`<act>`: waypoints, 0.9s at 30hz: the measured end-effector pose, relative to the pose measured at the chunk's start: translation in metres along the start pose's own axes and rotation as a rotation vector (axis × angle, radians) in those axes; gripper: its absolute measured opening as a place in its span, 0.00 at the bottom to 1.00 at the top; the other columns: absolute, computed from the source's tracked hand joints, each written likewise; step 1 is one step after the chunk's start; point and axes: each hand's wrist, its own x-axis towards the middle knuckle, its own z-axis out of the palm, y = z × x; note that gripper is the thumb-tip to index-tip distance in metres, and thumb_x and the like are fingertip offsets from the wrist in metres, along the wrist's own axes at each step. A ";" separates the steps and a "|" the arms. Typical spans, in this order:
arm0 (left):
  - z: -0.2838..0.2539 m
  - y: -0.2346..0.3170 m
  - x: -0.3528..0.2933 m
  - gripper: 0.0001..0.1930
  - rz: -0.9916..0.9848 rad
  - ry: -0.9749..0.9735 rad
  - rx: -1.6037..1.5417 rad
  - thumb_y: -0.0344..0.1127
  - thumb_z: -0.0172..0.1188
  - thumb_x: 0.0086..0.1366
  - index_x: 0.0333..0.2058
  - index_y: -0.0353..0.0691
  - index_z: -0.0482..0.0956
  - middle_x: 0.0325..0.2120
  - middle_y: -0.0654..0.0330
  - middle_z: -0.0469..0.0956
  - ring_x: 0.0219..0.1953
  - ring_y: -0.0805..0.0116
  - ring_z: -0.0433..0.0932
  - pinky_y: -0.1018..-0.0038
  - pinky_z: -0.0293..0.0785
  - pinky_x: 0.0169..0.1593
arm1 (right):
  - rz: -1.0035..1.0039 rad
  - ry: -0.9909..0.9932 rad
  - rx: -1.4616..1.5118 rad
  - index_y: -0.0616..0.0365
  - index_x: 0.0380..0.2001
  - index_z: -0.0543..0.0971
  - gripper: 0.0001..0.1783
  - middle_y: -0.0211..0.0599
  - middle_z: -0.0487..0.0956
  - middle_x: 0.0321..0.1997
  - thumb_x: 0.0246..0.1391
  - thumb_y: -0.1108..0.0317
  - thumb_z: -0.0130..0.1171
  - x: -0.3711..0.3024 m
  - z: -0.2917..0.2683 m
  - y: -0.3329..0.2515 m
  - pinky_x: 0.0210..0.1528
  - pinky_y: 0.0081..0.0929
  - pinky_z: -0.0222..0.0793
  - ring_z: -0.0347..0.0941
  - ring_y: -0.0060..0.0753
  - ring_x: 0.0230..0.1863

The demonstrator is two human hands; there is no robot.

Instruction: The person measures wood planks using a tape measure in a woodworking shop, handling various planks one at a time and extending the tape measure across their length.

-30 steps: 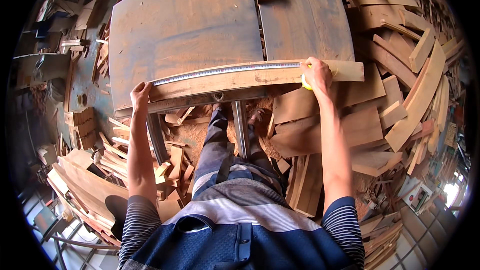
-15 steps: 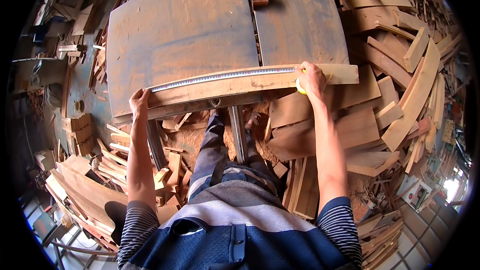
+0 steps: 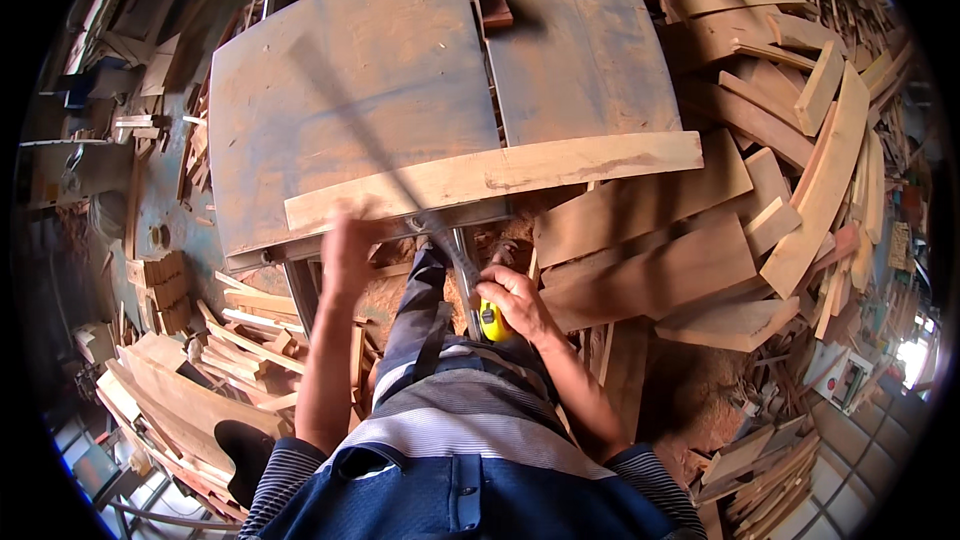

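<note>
Head view, landmark = worktable (image 3: 330, 100). Pale plank (image 3: 560, 165) is lying along the worktable's near edge, right end poking past its right side. Right hand (image 3: 512, 295) is gripping the yellow tape measure (image 3: 490, 322) just off that near edge. Left hand (image 3: 350, 240) is blurring near the plank's left end; can't tell if it's holding anything. Blade (image 3: 370, 145) is sticking out, slanting across the worktable, also blurred.

Progress, my read: tape is off the plank, blade isn't wound in yet; no marking or cut discernible.

Counts: one tape measure, one plank on the near edge, two hands, two worktable panels. Scrap wood (image 3: 840, 170) right of worktable: too many to count.
</note>
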 end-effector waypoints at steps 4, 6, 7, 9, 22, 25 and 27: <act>0.109 -0.037 -0.031 0.45 -0.259 -0.508 0.103 0.56 0.65 0.64 0.68 0.30 0.58 0.61 0.48 0.69 0.61 0.62 0.70 0.68 0.65 0.64 | -0.115 0.287 0.305 0.60 0.36 0.79 0.09 0.24 0.75 0.27 0.64 0.65 0.56 0.005 0.010 -0.011 0.33 0.21 0.65 0.68 0.17 0.29; 0.132 -0.050 -0.031 0.45 -0.363 -0.552 0.035 0.56 0.67 0.63 0.67 0.29 0.59 0.59 0.52 0.69 0.62 0.65 0.68 0.71 0.64 0.64 | -0.038 0.316 0.247 0.60 0.34 0.82 0.07 0.22 0.77 0.30 0.62 0.68 0.59 0.011 -0.012 0.003 0.39 0.16 0.65 0.69 0.15 0.34; 0.142 -0.040 -0.029 0.39 -0.428 -0.572 -0.011 0.51 0.66 0.64 0.64 0.30 0.64 0.55 0.54 0.73 0.58 0.66 0.71 0.72 0.67 0.61 | -0.017 0.355 0.245 0.60 0.33 0.82 0.07 0.22 0.77 0.29 0.61 0.68 0.59 0.014 -0.019 0.006 0.37 0.16 0.64 0.68 0.14 0.33; 0.134 -0.051 -0.004 0.24 -0.322 -0.658 0.171 0.41 0.62 0.66 0.57 0.34 0.73 0.43 0.58 0.80 0.44 0.69 0.78 0.72 0.74 0.50 | -0.077 0.455 0.196 0.59 0.25 0.80 0.13 0.24 0.74 0.22 0.60 0.62 0.60 0.013 -0.028 -0.018 0.27 0.20 0.62 0.65 0.14 0.24; 0.043 0.038 0.025 0.17 -0.045 -0.225 0.883 0.45 0.63 0.67 0.34 0.33 0.86 0.18 0.68 0.75 0.20 0.81 0.69 0.77 0.63 0.23 | 0.147 0.629 0.509 0.61 0.30 0.81 0.09 0.31 0.78 0.21 0.55 0.65 0.63 0.112 -0.077 -0.015 0.12 0.17 0.59 0.67 0.17 0.15; 0.037 0.038 0.034 0.18 0.004 -0.151 0.979 0.47 0.63 0.66 0.35 0.34 0.86 0.19 0.63 0.77 0.22 0.77 0.73 0.73 0.68 0.26 | 0.171 0.688 0.531 0.61 0.30 0.81 0.09 0.31 0.77 0.20 0.55 0.65 0.63 0.127 -0.069 -0.014 0.12 0.17 0.59 0.67 0.18 0.14; 0.040 0.037 0.043 0.19 0.026 -0.107 1.067 0.48 0.62 0.66 0.35 0.34 0.86 0.19 0.60 0.79 0.23 0.74 0.76 0.70 0.71 0.29 | 0.179 0.702 0.497 0.61 0.31 0.82 0.09 0.30 0.77 0.18 0.54 0.65 0.64 0.134 -0.071 -0.008 0.11 0.18 0.59 0.67 0.18 0.13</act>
